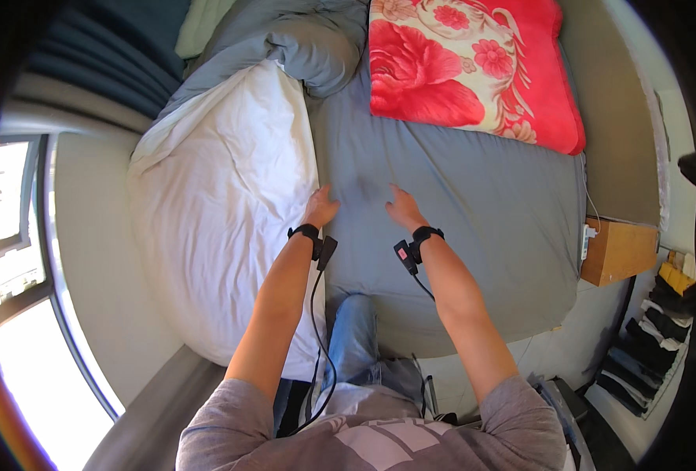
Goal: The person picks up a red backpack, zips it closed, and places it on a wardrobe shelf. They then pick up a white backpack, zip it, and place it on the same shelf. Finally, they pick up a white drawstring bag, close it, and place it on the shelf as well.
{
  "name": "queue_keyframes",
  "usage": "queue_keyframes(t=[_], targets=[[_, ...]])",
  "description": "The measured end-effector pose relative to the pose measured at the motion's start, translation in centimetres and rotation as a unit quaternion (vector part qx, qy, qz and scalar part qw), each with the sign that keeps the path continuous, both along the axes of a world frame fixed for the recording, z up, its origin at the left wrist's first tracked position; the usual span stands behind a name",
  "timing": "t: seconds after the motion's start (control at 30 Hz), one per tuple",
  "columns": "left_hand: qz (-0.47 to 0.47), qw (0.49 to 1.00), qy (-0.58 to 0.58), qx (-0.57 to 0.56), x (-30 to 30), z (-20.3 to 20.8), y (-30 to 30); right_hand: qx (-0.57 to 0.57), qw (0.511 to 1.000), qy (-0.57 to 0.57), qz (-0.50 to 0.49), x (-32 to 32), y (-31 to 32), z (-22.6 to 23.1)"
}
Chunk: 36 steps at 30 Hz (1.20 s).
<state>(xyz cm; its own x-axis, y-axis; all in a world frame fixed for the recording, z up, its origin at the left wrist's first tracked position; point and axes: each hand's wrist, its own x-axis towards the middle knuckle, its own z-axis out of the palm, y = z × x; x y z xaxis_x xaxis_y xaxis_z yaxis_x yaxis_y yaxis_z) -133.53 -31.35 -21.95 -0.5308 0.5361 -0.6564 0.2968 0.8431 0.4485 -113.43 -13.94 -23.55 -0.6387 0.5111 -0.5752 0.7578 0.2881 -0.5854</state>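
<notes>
My left hand (321,208) is over the right edge of a white-sided quilt (222,173), where it meets the grey fitted sheet (474,212). Its thumb and fingers are apart, and I see nothing held in it. Across from it, my right hand (405,209) is above the grey sheet with its fingers apart and nothing in it. The quilt spreads over the left side of the bed, white face up. Its grey side shows in a bunched fold (309,51) at the far end. Both wrists carry black straps with cabled devices.
A folded red floral blanket (474,71) lies at the bed's far right. Beside the bed on the right are a wooden box-like stand (619,251), a white power strip (587,242) and a rack of folded clothes (650,345). A window (18,235) and dark curtain (112,63) are left.
</notes>
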Motion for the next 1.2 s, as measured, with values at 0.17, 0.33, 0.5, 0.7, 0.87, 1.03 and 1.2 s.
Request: queue_keyframes(t=[0.17,0.33,0.5,0.7,0.87,1.03,1.2], targets=[[-0.073,0.997,0.024,0.024,-5.0,-5.2,4.7,0.084,0.990,-0.084,0.073,-6.1,2.7,-5.3],[-0.193,0.977,0.023,-0.088,-5.5,-7.6,4.3,-0.007,0.973,-0.226,0.047,-5.5,0.7,-8.2],[-0.192,0.977,-0.004,-0.088,-5.2,-8.6,4.4,0.033,0.979,-0.189,0.063,-4.8,0.3,-9.0],[-0.201,0.975,-0.018,-0.097,-5.6,-8.8,4.4,0.037,0.977,-0.170,0.120,-4.9,1.1,-8.9],[-0.216,0.965,-0.023,-0.146,-5.3,-8.9,4.6,0.014,0.972,-0.197,0.129,-5.0,1.1,-8.5],[-0.203,0.966,-0.033,-0.153,-5.4,-7.9,5.5,0.007,0.957,-0.218,0.194,-5.4,3.2,-8.4],[-0.198,0.967,-0.036,-0.156,-5.3,-7.3,6.2,0.024,0.959,-0.180,0.218,-5.0,3.6,-8.7]])
